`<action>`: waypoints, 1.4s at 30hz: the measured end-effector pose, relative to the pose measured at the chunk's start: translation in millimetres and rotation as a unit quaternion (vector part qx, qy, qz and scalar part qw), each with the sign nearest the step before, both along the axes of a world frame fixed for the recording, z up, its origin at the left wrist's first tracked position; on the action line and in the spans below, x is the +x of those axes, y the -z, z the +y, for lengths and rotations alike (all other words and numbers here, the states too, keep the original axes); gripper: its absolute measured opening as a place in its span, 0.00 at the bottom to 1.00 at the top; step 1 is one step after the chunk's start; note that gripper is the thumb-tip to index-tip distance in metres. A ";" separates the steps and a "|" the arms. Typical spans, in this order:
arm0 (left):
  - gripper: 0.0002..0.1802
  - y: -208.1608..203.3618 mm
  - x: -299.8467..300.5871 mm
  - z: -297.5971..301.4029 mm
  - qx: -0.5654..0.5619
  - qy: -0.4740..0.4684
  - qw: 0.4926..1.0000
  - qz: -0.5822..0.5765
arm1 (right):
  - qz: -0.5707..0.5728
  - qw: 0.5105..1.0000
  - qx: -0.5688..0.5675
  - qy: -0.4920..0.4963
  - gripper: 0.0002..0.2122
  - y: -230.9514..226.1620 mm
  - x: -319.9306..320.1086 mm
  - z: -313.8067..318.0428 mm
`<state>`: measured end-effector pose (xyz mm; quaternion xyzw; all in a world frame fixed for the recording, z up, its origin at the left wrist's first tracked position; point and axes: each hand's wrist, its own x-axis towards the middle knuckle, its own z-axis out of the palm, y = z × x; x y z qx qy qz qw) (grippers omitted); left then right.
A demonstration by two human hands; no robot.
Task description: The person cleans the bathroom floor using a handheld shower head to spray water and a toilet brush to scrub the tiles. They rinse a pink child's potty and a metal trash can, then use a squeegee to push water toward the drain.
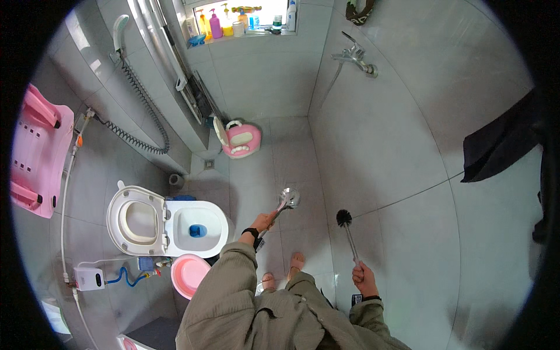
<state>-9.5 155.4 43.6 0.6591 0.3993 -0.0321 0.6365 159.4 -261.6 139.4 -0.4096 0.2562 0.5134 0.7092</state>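
Evenly, left hand (pixel 264 222) closed round handle of shower head (pixel 288 199), wide end beyond fingers; right hand (pixel 366 280) wrapped round toilet brush (pixel 349 236), bristles ahead of fingertips. Probably best: firm grips, bristles angled away from sleeves (pixel 219 277).

pink tub (pixel 51 149) at left; pink-and-white potty (pixel 244 140) on tiled floor (pixel 290 153); dark cloth (pixel 499 140) hanging at right

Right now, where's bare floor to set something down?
Bare floor lies between the pink potty and right wall, beyond the shower head in the left hand. Crowded: around the toilet and pink basin, and the windowsill with bottles.
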 end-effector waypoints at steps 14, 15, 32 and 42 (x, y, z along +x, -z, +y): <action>0.33 -34.6 136.3 35.4 0.110 0.003 0.993 -0.045 | -0.056 0.998 -0.019 -0.017 0.08 -3.7 97.2 61.1; 0.32 -33.2 131.5 43.2 0.090 -0.033 0.994 -0.046 | -0.067 0.997 -0.011 -0.022 0.07 -7.4 100.6 65.4; 0.33 0.4 223.2 129.0 0.128 0.194 0.973 0.003 | -0.069 0.990 -0.116 -0.029 0.10 -25.5 129.3 171.2; 0.34 -10.7 284.1 212.2 0.153 0.191 0.967 -0.076 | -0.078 0.983 -0.167 0.005 0.07 -35.6 134.4 223.5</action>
